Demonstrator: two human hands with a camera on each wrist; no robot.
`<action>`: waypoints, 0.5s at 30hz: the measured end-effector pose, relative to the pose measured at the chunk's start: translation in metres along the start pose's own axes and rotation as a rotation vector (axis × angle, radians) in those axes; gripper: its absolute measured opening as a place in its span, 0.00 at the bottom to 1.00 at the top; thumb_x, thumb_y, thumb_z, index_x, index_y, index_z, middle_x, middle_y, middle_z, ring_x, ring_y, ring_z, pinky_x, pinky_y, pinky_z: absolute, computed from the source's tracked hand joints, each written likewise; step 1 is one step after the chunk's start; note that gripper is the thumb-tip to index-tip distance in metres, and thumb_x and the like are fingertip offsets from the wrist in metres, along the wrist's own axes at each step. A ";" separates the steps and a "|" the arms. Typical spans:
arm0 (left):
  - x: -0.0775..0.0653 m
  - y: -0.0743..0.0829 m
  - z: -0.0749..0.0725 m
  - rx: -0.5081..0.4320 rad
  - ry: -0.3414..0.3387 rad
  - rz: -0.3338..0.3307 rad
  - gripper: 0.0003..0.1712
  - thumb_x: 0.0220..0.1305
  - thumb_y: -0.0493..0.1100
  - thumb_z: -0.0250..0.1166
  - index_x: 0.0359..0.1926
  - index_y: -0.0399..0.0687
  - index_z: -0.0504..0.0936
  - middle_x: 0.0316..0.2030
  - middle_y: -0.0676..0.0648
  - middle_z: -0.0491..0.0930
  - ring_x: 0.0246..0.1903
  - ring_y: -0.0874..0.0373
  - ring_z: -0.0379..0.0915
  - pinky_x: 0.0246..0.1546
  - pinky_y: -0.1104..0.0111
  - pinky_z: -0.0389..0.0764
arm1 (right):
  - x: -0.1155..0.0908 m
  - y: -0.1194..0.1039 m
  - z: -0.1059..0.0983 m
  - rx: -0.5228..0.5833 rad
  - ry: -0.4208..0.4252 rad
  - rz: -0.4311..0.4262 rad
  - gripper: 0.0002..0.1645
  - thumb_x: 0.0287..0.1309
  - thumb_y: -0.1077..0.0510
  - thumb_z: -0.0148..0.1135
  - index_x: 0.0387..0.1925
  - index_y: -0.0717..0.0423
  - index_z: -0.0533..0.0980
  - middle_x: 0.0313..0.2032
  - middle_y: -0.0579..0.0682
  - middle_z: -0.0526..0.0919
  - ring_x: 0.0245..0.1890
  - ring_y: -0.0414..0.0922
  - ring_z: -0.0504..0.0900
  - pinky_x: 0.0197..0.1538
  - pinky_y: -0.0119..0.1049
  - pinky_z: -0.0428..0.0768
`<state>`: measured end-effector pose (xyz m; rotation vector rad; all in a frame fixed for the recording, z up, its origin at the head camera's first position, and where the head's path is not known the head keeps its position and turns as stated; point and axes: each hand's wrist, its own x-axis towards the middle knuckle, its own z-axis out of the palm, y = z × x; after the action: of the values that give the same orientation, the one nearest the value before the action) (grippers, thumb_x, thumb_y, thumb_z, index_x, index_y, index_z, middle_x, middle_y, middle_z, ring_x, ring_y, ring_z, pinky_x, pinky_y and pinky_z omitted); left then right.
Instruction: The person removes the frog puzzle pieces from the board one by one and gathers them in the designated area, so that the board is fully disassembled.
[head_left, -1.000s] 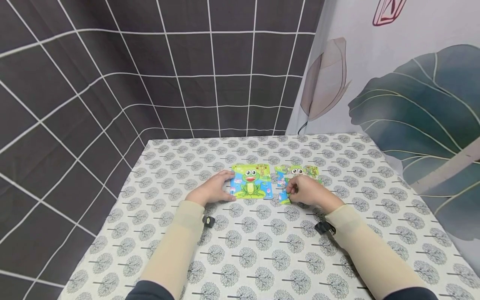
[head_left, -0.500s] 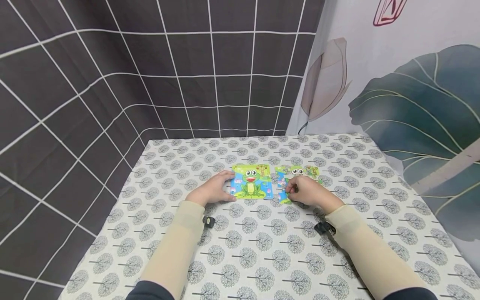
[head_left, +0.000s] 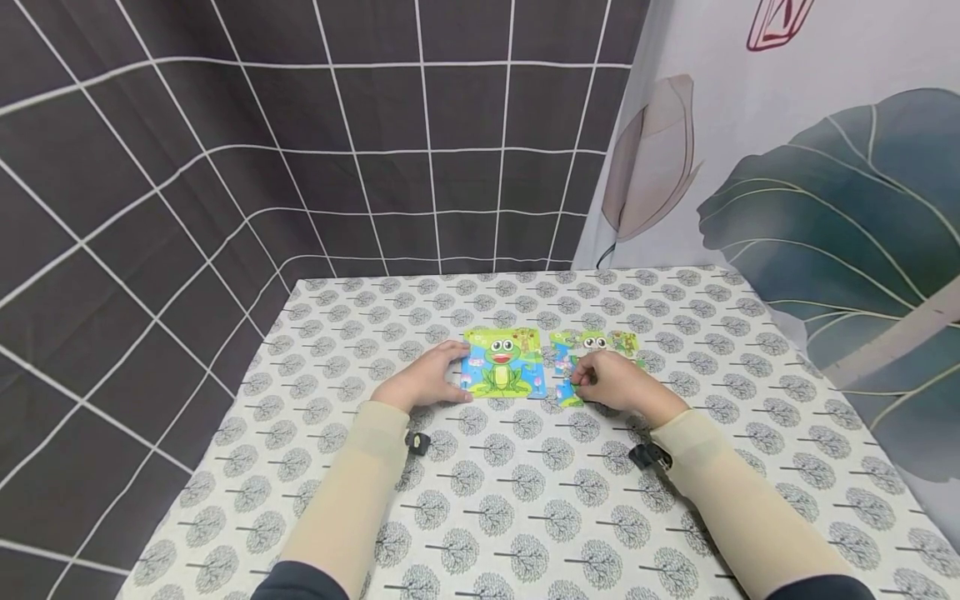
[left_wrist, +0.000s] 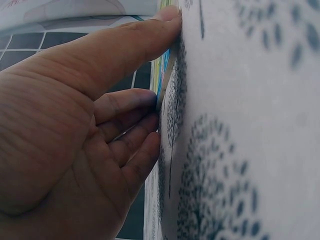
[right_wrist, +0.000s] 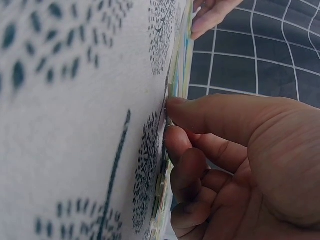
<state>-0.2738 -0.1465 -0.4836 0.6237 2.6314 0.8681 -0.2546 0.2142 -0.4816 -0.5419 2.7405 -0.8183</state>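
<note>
In the head view a square frog picture [head_left: 501, 363] lies flat on the tablecloth. My left hand [head_left: 423, 377] rests at its left side, thumb by the lower corner and fingers along the upper edge. The left wrist view shows that thumb [left_wrist: 145, 42] fairly straight, its tip on the picture's edge. Just to the right lies a jigsaw puzzle [head_left: 562, 342] with a similar frog, several pieces in it and a stepped outline. My right hand [head_left: 618, 382] covers its lower right area. There thumb and index finger pinch a blue-and-green puzzle piece [head_left: 567, 395] at the lower left.
Both lie on a table with a tree-print cloth [head_left: 495, 483]. A dark grid-patterned curtain [head_left: 465, 108] hangs behind and to the left, a pale leaf-print cloth [head_left: 847, 217] to the right. Each wrist carries a small black camera mount [head_left: 649, 455].
The right fingertips and the pinched puzzle piece have shifted very slightly. My left hand and the frog picture stay in place.
</note>
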 end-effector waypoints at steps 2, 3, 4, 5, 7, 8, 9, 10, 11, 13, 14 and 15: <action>0.000 0.000 0.000 0.004 0.001 0.001 0.57 0.53 0.51 0.82 0.79 0.47 0.64 0.80 0.47 0.57 0.77 0.44 0.55 0.78 0.48 0.55 | 0.000 0.000 0.000 0.004 0.000 0.004 0.05 0.60 0.64 0.74 0.36 0.52 0.84 0.32 0.44 0.82 0.33 0.42 0.79 0.44 0.42 0.82; 0.000 0.000 0.000 0.005 0.002 0.002 0.56 0.53 0.51 0.82 0.79 0.47 0.64 0.80 0.47 0.57 0.77 0.44 0.55 0.78 0.48 0.55 | 0.000 0.001 0.000 0.003 -0.001 0.004 0.05 0.60 0.64 0.74 0.36 0.52 0.84 0.32 0.44 0.82 0.33 0.42 0.79 0.44 0.42 0.82; 0.000 0.000 0.000 0.005 0.002 0.003 0.56 0.53 0.51 0.82 0.79 0.47 0.64 0.80 0.47 0.58 0.77 0.44 0.55 0.78 0.48 0.55 | 0.000 0.001 0.000 0.002 -0.001 0.006 0.05 0.60 0.64 0.74 0.36 0.52 0.84 0.32 0.44 0.82 0.33 0.42 0.79 0.44 0.42 0.82; 0.000 0.000 0.000 0.005 0.003 0.004 0.56 0.53 0.51 0.82 0.79 0.47 0.64 0.80 0.47 0.58 0.77 0.44 0.55 0.78 0.47 0.55 | 0.000 0.001 0.000 0.000 -0.001 0.008 0.06 0.60 0.63 0.74 0.36 0.52 0.84 0.32 0.44 0.82 0.33 0.42 0.79 0.44 0.42 0.82; 0.000 -0.001 0.000 0.004 0.003 0.005 0.56 0.53 0.51 0.82 0.79 0.47 0.64 0.80 0.47 0.58 0.77 0.44 0.55 0.78 0.47 0.55 | 0.000 0.000 0.000 -0.005 -0.002 0.004 0.06 0.60 0.63 0.74 0.37 0.51 0.84 0.32 0.44 0.82 0.33 0.42 0.79 0.44 0.42 0.82; 0.000 -0.001 0.000 0.005 0.003 0.005 0.57 0.53 0.51 0.82 0.79 0.47 0.64 0.80 0.47 0.58 0.77 0.44 0.55 0.78 0.47 0.55 | 0.000 0.000 0.000 -0.007 -0.001 0.004 0.06 0.60 0.62 0.74 0.36 0.51 0.84 0.31 0.44 0.82 0.32 0.42 0.78 0.44 0.42 0.81; 0.000 -0.001 0.000 0.005 0.003 0.004 0.57 0.53 0.51 0.82 0.79 0.47 0.64 0.80 0.47 0.58 0.77 0.44 0.55 0.78 0.47 0.55 | 0.000 0.000 0.000 -0.004 -0.001 0.004 0.06 0.59 0.62 0.75 0.36 0.51 0.84 0.31 0.43 0.82 0.32 0.42 0.78 0.44 0.41 0.81; 0.000 -0.001 0.000 0.007 0.003 0.003 0.57 0.53 0.51 0.82 0.79 0.47 0.64 0.80 0.47 0.58 0.77 0.44 0.55 0.78 0.47 0.55 | 0.001 -0.001 -0.001 -0.003 0.000 0.000 0.06 0.59 0.62 0.74 0.36 0.51 0.83 0.30 0.43 0.81 0.31 0.42 0.78 0.43 0.41 0.81; 0.000 -0.001 0.001 0.008 0.004 0.003 0.57 0.53 0.51 0.82 0.79 0.47 0.64 0.80 0.47 0.58 0.77 0.44 0.55 0.78 0.47 0.55 | 0.001 -0.002 -0.001 -0.003 0.000 -0.010 0.06 0.59 0.62 0.74 0.36 0.51 0.83 0.29 0.44 0.81 0.30 0.42 0.78 0.43 0.41 0.81; 0.000 -0.001 0.001 0.010 0.004 0.002 0.57 0.53 0.52 0.82 0.79 0.47 0.64 0.80 0.48 0.59 0.77 0.44 0.55 0.78 0.47 0.56 | 0.001 -0.004 -0.002 0.001 -0.001 -0.019 0.06 0.59 0.63 0.74 0.36 0.51 0.83 0.29 0.44 0.80 0.29 0.42 0.77 0.42 0.41 0.80; 0.001 -0.001 0.001 0.010 0.005 0.002 0.57 0.53 0.51 0.82 0.79 0.47 0.64 0.80 0.47 0.59 0.77 0.44 0.55 0.78 0.47 0.55 | 0.002 -0.005 -0.002 0.002 -0.003 -0.025 0.06 0.59 0.63 0.74 0.37 0.52 0.83 0.28 0.44 0.80 0.29 0.42 0.77 0.41 0.41 0.80; 0.001 -0.001 0.001 0.008 0.004 0.002 0.56 0.53 0.51 0.82 0.79 0.47 0.64 0.80 0.47 0.59 0.77 0.44 0.56 0.78 0.46 0.55 | 0.002 -0.006 -0.002 0.002 -0.007 -0.032 0.06 0.59 0.63 0.74 0.37 0.52 0.83 0.28 0.44 0.80 0.29 0.42 0.77 0.41 0.41 0.81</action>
<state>-0.2742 -0.1465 -0.4849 0.6273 2.6398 0.8610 -0.2555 0.2100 -0.4767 -0.5880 2.7310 -0.8255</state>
